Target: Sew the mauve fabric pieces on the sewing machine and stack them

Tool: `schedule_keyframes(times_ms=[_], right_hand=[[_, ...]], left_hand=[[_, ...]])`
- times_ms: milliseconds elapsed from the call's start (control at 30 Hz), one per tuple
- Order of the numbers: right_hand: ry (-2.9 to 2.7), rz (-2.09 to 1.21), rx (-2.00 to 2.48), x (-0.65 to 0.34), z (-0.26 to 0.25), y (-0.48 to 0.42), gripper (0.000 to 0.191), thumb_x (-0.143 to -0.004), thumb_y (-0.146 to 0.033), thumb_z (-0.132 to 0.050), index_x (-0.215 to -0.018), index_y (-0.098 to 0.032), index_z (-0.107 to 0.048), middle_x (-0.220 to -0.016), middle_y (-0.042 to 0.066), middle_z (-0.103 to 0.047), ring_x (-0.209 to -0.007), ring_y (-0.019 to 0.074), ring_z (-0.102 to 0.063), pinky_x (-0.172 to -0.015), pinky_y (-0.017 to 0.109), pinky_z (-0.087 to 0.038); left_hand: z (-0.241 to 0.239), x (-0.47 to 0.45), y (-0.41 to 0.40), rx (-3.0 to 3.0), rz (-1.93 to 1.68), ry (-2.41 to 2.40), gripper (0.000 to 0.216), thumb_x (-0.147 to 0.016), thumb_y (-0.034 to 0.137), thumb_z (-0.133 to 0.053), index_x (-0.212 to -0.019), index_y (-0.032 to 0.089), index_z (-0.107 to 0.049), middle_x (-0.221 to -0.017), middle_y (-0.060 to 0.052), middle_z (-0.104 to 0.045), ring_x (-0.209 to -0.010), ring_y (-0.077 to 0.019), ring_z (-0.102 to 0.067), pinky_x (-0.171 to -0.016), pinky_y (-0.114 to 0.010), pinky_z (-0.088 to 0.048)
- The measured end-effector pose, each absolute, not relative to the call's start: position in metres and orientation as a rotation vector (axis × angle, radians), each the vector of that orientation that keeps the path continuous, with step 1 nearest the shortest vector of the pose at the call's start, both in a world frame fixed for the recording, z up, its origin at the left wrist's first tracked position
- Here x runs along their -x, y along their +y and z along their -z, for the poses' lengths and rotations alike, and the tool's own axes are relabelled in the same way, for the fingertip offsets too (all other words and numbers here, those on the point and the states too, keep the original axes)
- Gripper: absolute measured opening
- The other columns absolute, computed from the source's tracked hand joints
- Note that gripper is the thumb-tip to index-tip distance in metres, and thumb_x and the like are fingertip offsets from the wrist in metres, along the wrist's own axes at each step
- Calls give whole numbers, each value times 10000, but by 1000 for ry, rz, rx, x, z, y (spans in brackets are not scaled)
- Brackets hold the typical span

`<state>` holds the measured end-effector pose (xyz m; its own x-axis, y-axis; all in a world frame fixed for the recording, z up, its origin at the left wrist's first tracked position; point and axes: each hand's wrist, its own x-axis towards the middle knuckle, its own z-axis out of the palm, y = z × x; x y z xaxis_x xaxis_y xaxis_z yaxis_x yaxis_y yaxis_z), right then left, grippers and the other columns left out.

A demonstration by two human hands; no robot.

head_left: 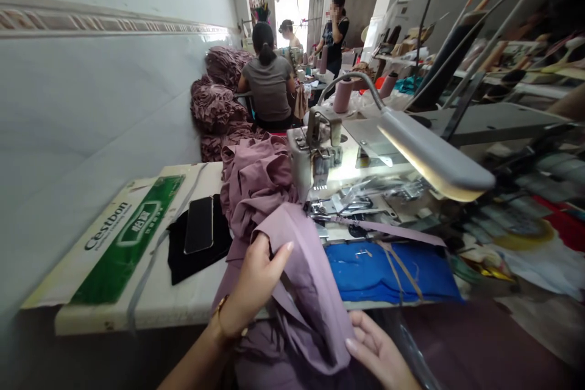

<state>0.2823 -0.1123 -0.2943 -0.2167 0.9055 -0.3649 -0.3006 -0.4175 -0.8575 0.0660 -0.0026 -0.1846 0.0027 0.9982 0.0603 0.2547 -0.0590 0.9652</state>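
A mauve fabric piece (301,256) runs from under the sewing machine (320,155) needle area down toward me. My left hand (256,283) pinches the folded edge of this fabric near the table's front edge, thumb and fingers closed on it. My right hand (377,350) is lower right, below the table edge, fingers curled under the hanging end of the same fabric. More mauve fabric (256,180) is bunched in a heap left of the machine. A thin mauve strip (388,231) lies across the machine bed to the right.
A black phone (199,224) lies on dark cloth beside a green and white box (123,237) on the table's left. A lit lamp (429,155) hangs over the machine. A blue cloth (411,271) covers the front right. Other people sit and stand at machines farther back.
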Motion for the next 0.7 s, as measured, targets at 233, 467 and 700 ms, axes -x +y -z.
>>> schedule_keyframes(times_ms=[233,467,700], right_hand=[[-935,-1503,1222,-279,293,-108,447,-777,-473,-737,-1184,-302,-672,-1094,90,-746,-1004,290,-675,-912,383,-510],[-1155,-1390,1361,-283,289,-102,261,-779,-467,-724,-850,-220,-773,-864,92,-747,-867,305,-671,-791,375,-547],[-1172,-1364,1347,-272,277,-89,271,-806,-471,-698,-866,-210,-741,-814,60,-702,-748,238,-636,-694,318,-517]], left_hand=[[175,-58,30,-1626,-942,1378,492,-764,244,-667,-1232,174,-532,-1304,-111,-577,-1244,-290,-515,-1102,-400,-355],[179,-55,72,-1799,-1028,1414,125,-812,223,-567,-895,152,-627,-898,-74,-676,-897,-251,-631,-907,-406,-491],[175,-65,100,-1798,-1227,1483,189,-849,188,-509,-1029,162,-563,-1066,-88,-640,-1032,-238,-591,-978,-393,-442]])
